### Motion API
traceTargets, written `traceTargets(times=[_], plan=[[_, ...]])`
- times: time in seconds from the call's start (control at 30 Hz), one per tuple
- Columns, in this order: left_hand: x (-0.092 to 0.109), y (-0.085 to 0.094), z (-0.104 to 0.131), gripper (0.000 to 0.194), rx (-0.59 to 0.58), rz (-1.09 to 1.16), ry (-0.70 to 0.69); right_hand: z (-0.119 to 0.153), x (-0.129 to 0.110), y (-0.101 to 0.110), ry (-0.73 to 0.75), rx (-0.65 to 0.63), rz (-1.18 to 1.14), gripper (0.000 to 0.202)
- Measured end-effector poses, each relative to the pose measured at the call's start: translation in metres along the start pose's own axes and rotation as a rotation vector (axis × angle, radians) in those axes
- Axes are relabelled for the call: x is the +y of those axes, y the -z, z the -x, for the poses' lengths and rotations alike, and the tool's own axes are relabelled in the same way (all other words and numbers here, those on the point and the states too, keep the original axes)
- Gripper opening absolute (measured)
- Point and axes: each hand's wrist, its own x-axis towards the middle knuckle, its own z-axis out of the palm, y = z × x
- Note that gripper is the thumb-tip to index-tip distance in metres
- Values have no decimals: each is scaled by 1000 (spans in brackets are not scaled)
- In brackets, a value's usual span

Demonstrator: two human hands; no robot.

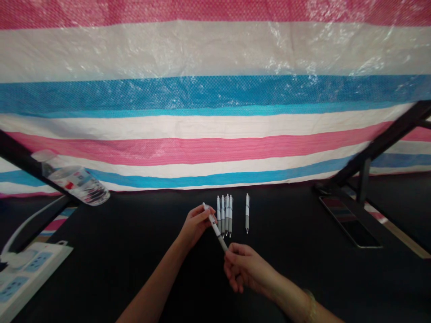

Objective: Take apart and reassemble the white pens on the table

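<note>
Between my two hands a white pen (214,228) with a grey grip is held at a slant. My left hand (196,224) pinches its upper white end. The thumb and finger of my right hand (244,264) close on the lower grey end, and its tip is hidden there. Just beyond the held pen, several like white-and-grey pens (226,215) lie side by side on the black table (286,242). One more pen (247,213) lies apart, a little to their right.
A phone (348,222) lies at the right. At the left are a power strip (30,269) with a plug and cable, and a clear bottle (76,179) tilted by a black bar. A striped plastic sheet (215,94) hangs behind the table. Another black bar (373,143) slants at the right.
</note>
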Motion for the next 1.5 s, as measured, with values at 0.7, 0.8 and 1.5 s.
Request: traceTargets(times=[0.7, 0.8, 1.5], plan=[[-1, -3, 1, 25, -14, -15, 0, 0, -3, -4, 23, 80, 30, 51], [-1, -2, 1, 25, -14, -16, -6, 0, -4, -3, 3, 70, 9, 54], [-1, -3, 2, 25, -18, -10, -10, 1, -3, -5, 32, 69, 16, 51]])
